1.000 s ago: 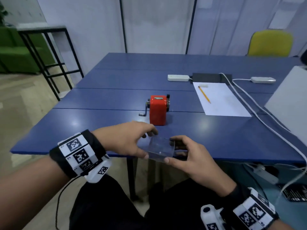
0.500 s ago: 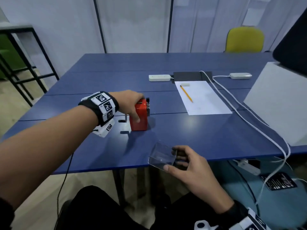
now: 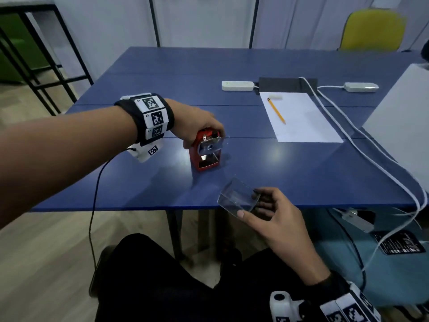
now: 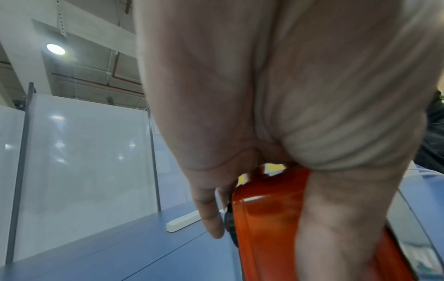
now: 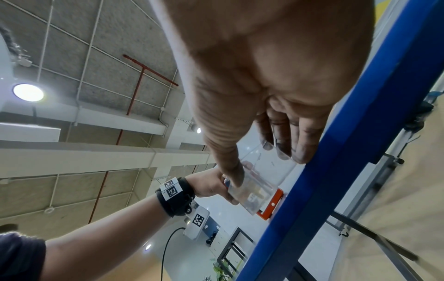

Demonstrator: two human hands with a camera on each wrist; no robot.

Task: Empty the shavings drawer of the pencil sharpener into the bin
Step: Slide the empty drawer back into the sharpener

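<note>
Blue table carries the sharpener gripped by left fingers; right fingers pinch the clear drawer, which should slide level into the slot ahead.

Left hand gripping, arm outstretched; right hand pinching, near lap.

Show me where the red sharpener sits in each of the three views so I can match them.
Head: sharpener centre-left on the blue table, gripped from above by the left hand.
Left wrist: lower right, under the palm.
Right wrist: red edge low centre, behind the clear drawer.
Shared landmark: the blue table.
</note>
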